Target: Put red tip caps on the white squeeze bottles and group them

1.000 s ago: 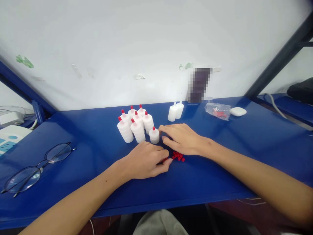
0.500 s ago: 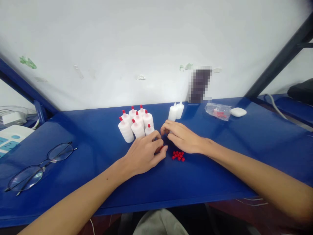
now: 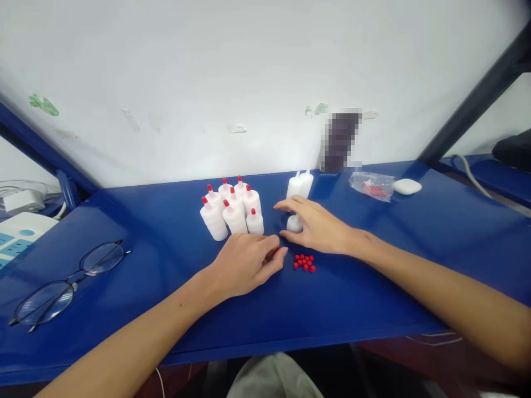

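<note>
Several small white bottles with red caps (image 3: 230, 209) stand bunched together on the blue bench (image 3: 166, 232). My left hand (image 3: 243, 266) rests just in front of them, its fingers pinched on a small red cap (image 3: 275, 252). A little pile of loose red caps (image 3: 304, 262) lies to its right. My right hand (image 3: 317, 225) is closed round an uncapped white bottle (image 3: 294, 223) standing on the bench. Behind that hand stands another uncapped white bottle (image 3: 306, 183), close to the wall.
A pair of glasses (image 3: 62, 282) lies at the left front. A white power strip (image 3: 16, 235) sits at the far left edge. By the wall on the right are a clear plastic bag (image 3: 372, 185) with red bits and a small white case (image 3: 407, 186).
My right hand let go of the newly capped bottle, now standing with the group, reached back and closed on an uncapped bottle. My left hand lifted slightly, keeping a red cap pinched.
</note>
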A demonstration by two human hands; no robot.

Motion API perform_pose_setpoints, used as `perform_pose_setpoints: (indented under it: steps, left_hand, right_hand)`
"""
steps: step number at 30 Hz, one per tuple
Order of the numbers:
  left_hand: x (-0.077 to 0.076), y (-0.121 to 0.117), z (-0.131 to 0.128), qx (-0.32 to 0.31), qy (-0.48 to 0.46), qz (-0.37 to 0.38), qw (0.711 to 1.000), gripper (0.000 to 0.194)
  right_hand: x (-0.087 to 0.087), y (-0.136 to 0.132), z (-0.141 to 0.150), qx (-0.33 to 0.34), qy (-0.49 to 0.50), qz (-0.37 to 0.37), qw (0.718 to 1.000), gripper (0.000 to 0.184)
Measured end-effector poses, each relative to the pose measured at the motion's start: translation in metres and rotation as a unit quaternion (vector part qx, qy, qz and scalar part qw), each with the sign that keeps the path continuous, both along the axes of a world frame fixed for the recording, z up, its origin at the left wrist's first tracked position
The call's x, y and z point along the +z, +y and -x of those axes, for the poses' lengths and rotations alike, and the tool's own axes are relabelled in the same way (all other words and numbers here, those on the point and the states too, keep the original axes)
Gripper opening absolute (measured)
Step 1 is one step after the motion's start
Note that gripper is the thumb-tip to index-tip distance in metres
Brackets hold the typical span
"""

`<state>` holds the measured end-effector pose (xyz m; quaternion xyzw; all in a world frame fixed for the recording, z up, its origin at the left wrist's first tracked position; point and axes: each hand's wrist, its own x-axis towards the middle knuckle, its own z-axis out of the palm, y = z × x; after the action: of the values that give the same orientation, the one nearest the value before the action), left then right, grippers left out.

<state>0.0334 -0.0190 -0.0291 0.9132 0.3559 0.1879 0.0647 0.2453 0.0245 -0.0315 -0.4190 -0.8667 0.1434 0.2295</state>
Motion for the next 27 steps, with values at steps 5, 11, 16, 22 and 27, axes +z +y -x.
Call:
perform_pose_setpoints:
  steps: [5, 11, 16, 22, 27]
  left_hand:
    - [0.001, -0.001, 0.001, -0.013, 0.003, -0.011, 1.000, 0.035]
    - [0.001, 0.000, 0.000, -0.007, 0.008, -0.014, 1.000, 0.034]
    - [0.000, 0.000, 0.000, -0.013, -0.010, -0.020, 1.000, 0.033]
    - [-0.002, 0.000, 0.001, -0.003, -0.060, -0.022, 0.998, 0.031]
    - [-0.002, 0.000, 0.003, 0.030, -0.109, -0.033, 0.993, 0.024]
  right_hand:
    - [0.008, -0.004, -0.007, -0.072, -0.098, -0.016, 0.992, 0.039]
    - [0.004, -0.001, 0.001, -0.091, -0.059, -0.005, 0.994, 0.023]
    - [-0.004, -0.002, 0.005, -0.034, -0.047, -0.044, 0.997, 0.025]
    - [0.002, -0.006, 0.006, 0.021, 0.048, -0.067, 0.996, 0.019]
    - [0.005, -0.013, 0.008, 0.051, 0.028, -0.079, 0.995, 0.009]
